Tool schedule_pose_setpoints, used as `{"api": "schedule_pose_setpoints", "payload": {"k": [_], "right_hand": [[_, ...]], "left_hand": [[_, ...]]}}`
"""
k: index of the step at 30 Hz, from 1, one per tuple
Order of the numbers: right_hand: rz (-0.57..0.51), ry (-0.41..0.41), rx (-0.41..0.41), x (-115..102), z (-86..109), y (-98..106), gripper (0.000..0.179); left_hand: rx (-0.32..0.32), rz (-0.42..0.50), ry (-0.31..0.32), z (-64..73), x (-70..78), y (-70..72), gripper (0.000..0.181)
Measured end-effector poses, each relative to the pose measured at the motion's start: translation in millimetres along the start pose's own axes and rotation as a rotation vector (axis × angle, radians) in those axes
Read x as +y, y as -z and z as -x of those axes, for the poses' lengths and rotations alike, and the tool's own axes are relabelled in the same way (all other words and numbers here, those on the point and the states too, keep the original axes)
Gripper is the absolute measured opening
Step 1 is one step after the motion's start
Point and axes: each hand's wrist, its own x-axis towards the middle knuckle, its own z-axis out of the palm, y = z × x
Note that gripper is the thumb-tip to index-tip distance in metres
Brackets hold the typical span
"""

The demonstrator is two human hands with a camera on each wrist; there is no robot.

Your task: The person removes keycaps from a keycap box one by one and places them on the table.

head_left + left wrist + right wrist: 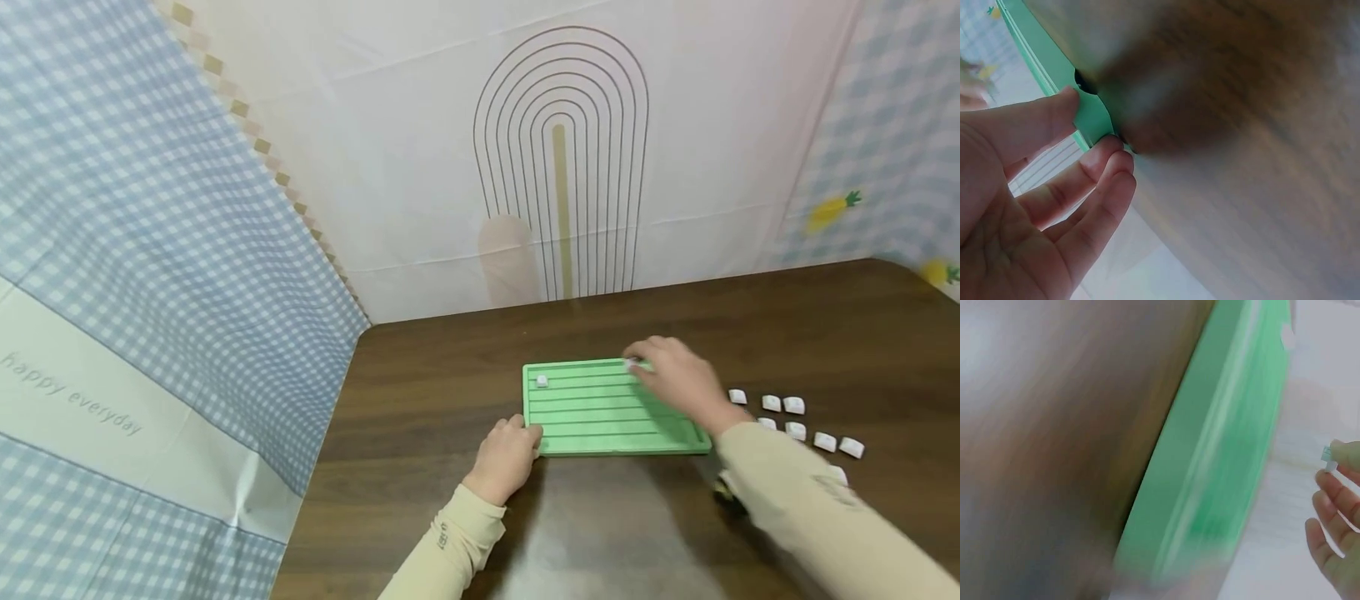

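Note:
A shallow light-green tray (pixel 592 417) with several parallel ridges lies on the wooden table. One white keycap (pixel 542 381) sits in its back left corner. At the front left corner of the tray, my left hand (pixel 504 454) holds on; the left wrist view shows thumb (pixel 1063 109) and fingers on either side of that corner. My right hand (pixel 678 379) is over the tray's back right part. Between its thumb and fingertips it pinches a small white keycap (pixel 1327 456), partly hidden in the head view.
Several loose white keycaps (pixel 795 431) lie on the table right of the tray, some partly behind my right sleeve (pixel 795 492). A dark object (pixel 726 493) shows beside that sleeve, its kind unclear. Patterned cloth (pixel 420 167) hangs behind and left of the table.

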Motion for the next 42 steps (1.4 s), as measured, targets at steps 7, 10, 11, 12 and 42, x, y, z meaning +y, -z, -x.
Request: {"api": "schedule_pose_setpoints", "payload": {"k": [7, 10, 11, 12, 42], "right_hand": [[0.079, -0.195, -0.006, 84, 55.3, 50, 0.031], [0.093, -0.297, -0.073, 108, 72.1, 52, 0.034], [0.098, -0.322, -0.097, 114, 76.2, 51, 0.033], [0.102, -0.342, -0.12, 119, 79.4, 49, 0.032], [0.029, -0.015, -0.097, -65, -41.4, -40, 0.03]], "left_hand": [[0.007, 0.017, 0.033, 3.6, -9.7, 3.6, 0.016], [0.01, 0.023, 0.036, 5.7, -11.9, 4.9, 0.015], [0.011, 0.025, 0.036, 6.2, -12.3, 5.1, 0.015], [0.011, 0.027, 0.037, 6.6, -12.7, 5.3, 0.015], [0.034, -0.006, 0.016, 1.2, 2.6, -0.5, 0.016]]}}
